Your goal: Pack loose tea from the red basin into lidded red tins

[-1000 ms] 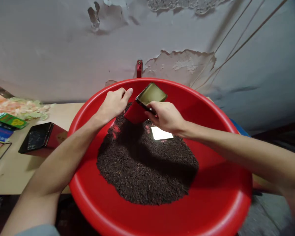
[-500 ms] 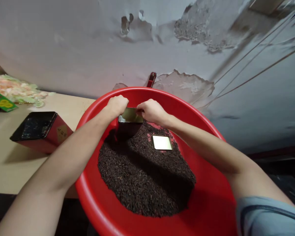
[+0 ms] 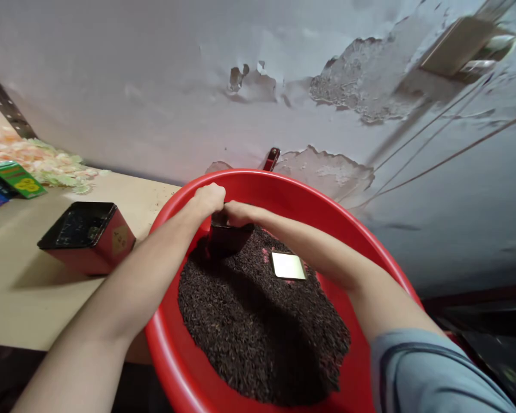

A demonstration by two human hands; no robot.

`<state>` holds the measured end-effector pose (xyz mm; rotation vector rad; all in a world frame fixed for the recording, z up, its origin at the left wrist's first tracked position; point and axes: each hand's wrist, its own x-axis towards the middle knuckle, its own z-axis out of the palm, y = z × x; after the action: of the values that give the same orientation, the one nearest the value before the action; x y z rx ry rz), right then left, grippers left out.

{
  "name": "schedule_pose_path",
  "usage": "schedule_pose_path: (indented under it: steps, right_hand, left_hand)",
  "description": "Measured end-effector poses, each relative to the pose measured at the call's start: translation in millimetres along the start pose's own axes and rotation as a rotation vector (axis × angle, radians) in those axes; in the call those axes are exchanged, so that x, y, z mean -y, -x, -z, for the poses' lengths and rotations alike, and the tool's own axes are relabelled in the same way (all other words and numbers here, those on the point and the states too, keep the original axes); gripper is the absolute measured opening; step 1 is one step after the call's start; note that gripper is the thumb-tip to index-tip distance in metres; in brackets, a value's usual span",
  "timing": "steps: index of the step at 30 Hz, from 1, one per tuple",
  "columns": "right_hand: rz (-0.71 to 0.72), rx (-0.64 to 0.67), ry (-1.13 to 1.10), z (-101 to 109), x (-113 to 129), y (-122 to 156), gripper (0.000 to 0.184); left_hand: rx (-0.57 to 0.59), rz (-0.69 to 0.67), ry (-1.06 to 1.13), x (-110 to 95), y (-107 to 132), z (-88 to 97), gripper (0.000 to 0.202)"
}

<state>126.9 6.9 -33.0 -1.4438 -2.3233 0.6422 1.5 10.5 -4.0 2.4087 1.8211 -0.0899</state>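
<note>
tub: one round red plastic tub (image 3: 322, 201); tin probably best kept low inside
heap: one dark granular heap (image 3: 223, 321), in tub
tins: two; open dark boxy tin (image 3: 229, 240), tub's far left; red black-topped boxy tin (image 3: 98, 252), left of tub
hands: two; left hand (image 3: 211, 198) curled, right hand (image 3: 239, 212), both at open tin's rim; grips can't tell
plate: one shiny rectangular plate (image 3: 288, 267), mid-tub

White glare washes out the rectangular lid (image 3: 288, 266) right of centre; a broad shadow slants across the dark grains (image 3: 226, 321); lower right dim; wide-angle distortion stretches the edges.
</note>
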Motion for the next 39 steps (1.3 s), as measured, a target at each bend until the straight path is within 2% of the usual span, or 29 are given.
schedule_pose_path:
  steps: [2, 3, 5, 7, 10, 12, 15, 18, 20, 23, 24, 26, 27, 29, 31, 32, 35, 37, 39]
  right_hand:
    - [0.001, 0.074, -0.009, 20.1, -2.8, 8.7, 0.019]
    - [-0.012, 0.07, -0.048, 30.3, -5.2, 12.8, 0.015]
    - [-0.06, -0.034, -0.197, 46.9, -11.2, 19.6, 0.012]
    - [-0.102, -0.16, -0.368, 55.2, -17.1, 24.3, 0.014]
    - [-0.174, -0.297, -0.519, 55.1, -22.4, 28.9, 0.018]
    - [-0.156, -0.338, -0.439, 52.3, -23.7, 32.2, 0.018]
    - [0.024, -0.284, -0.092, 51.0, -23.9, 37.6, 0.015]
    - [0.143, -0.239, 0.185, 53.2, -22.2, 40.1, 0.029]
    - [0.128, -0.277, 0.252, 54.9, -19.8, 39.7, 0.034]
    - [0.004, -0.356, 0.256, 55.5, -15.8, 37.8, 0.024]
    - [-0.04, -0.371, 0.262, 54.9, -14.8, 37.1, 0.028]
    - [-0.074, -0.378, 0.319, 53.0, -13.5, 36.1, 0.039]
    - [-0.058, -0.375, 0.364, 52.1, -13.1, 35.8, 0.038]
    - [-0.012, -0.357, 0.453, 51.4, -12.6, 36.0, 0.026]
    - [-0.001, -0.309, 0.509, 53.2, -12.2, 38.0, 0.015]
    - [-0.001, -0.283, 0.52, 55.2, -12.2, 39.7, 0.014]
    - [0.012, -0.213, 0.504, 64.0, -14.5, 45.3, 0.032]
    - [0.024, -0.171, 0.407, 69.4, -17.9, 47.2, 0.032]
    - [-0.01, -0.185, 0.196, 72.0, -21.3, 46.8, 0.018]
  left_hand:
    - [-0.067, 0.031, 0.013, 0.7, 0.0, 3.8, 0.024]
    - [-0.13, 0.036, 0.039, 0.2, 0.2, 6.2, 0.024]
    - [-0.235, -0.007, 0.144, -2.6, 1.4, 11.2, 0.034]
    - [-0.223, -0.133, 0.267, -7.0, 4.0, 15.2, 0.042]
    - [-0.139, -0.276, 0.282, -12.0, 8.6, 16.7, 0.026]
    - [-0.161, -0.257, 0.277, -12.2, 10.6, 15.3, 0.032]
    - [-0.177, -0.177, 0.42, -9.4, 11.1, 13.3, 0.05]
    - [-0.099, -0.145, 0.646, -8.0, 11.1, 15.1, 0.041]
    - [-0.066, -0.112, 0.818, -9.3, 11.4, 17.9, 0.032]
    - [-0.121, -0.006, 1.021, -13.1, 10.8, 20.5, 0.013]
    - [-0.15, 0.027, 1.041, -14.2, 10.0, 20.5, 0.013]
    - [-0.214, 0.059, 0.971, -15.2, 7.8, 19.5, 0.027]
    - [-0.246, 0.058, 0.892, -14.9, 6.7, 18.9, 0.03]
    - [-0.3, 0.032, 0.701, -12.7, 5.7, 18.9, 0.023]
    - [-0.338, -0.044, 0.507, -8.7, 7.3, 21.2, 0.006]
    - [-0.338, -0.089, 0.409, -6.3, 9.0, 23.3, 0.008]
    - [-0.239, -0.134, 0.19, -0.9, 15.7, 31.0, 0.024]
    - [-0.178, -0.095, 0.193, -1.0, 19.5, 35.0, 0.031]
    - [-0.17, -0.101, 0.305, -5.1, 22.1, 36.6, 0.04]
